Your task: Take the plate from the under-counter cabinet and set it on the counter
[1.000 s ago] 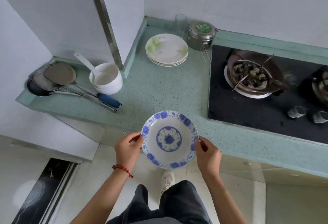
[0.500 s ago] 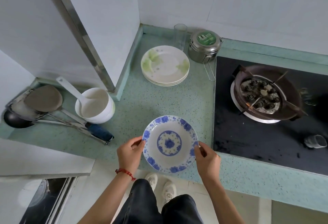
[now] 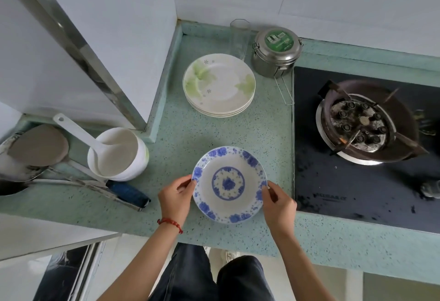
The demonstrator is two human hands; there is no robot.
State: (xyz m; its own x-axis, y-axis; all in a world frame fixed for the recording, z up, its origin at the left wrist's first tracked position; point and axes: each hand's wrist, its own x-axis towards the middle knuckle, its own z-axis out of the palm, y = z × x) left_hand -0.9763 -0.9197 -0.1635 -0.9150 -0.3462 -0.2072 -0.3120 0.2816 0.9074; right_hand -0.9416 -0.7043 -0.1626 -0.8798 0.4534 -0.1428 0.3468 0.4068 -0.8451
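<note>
Speckled green counter (image 3: 214, 131), fairly crowded: stack of white plates (image 3: 219, 87) with green leaf print toward the back edge, clear glass (image 3: 238, 36) and a lidded steel tin (image 3: 276, 51) just behind it at the back wall, black glass hob (image 3: 357, 181) with a rusty burner (image 3: 364, 122) filling the right side. Left side: white bowl (image 3: 119, 154) with a white ladle (image 3: 78, 131) in it, blue-handled utensil (image 3: 128, 193) lying near the front edge. Blue-and-white floral plate (image 3: 229, 184), round, glossy, shallow, is over the front edge area between bowl and hob; can't tell if it's touching the surface. Left hand (image 3: 175, 197) pinches its left rim, thumb on top, other fingers curled under. Right hand (image 3: 277, 201) pinches the right rim the same way. Red cord bracelet (image 3: 170, 222) on the left wrist
</note>
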